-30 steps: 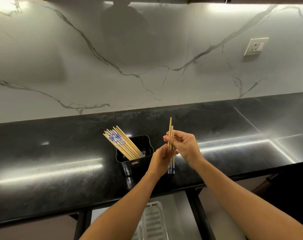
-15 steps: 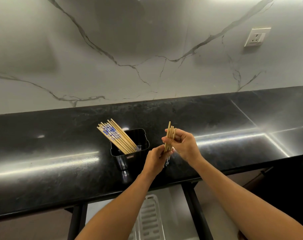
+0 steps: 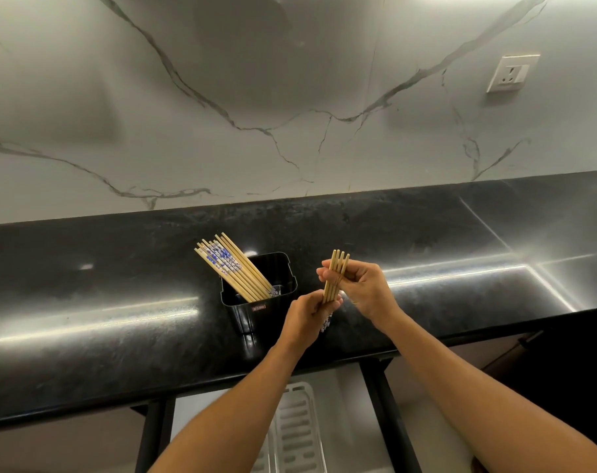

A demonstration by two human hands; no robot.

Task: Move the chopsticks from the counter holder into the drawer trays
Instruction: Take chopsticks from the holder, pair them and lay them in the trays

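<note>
A black square holder (image 3: 277,299) stands on the black counter (image 3: 119,302), with several wooden chopsticks with blue-patterned ends (image 3: 233,268) leaning out of it to the left. Right of the holder, both hands hold a small upright bundle of chopsticks (image 3: 337,271). My left hand (image 3: 307,315) grips the bundle's lower part. My right hand (image 3: 362,288) pinches it near the top, where the plain ends sit level. The blue-patterned ends stick out below my left hand. Below the counter edge an open drawer shows a white slotted tray (image 3: 295,435), partly hidden by my left forearm.
A marble backsplash rises behind the counter, with a wall socket (image 3: 510,72) at the upper right. Black drawer frame rails (image 3: 391,411) run on both sides of the tray. The counter's front edge lies just under my wrists.
The bundle's top ends, uneven a second ago, now sit level. The bundle has sunk lower through my hands, and the view has shifted slightly.
</note>
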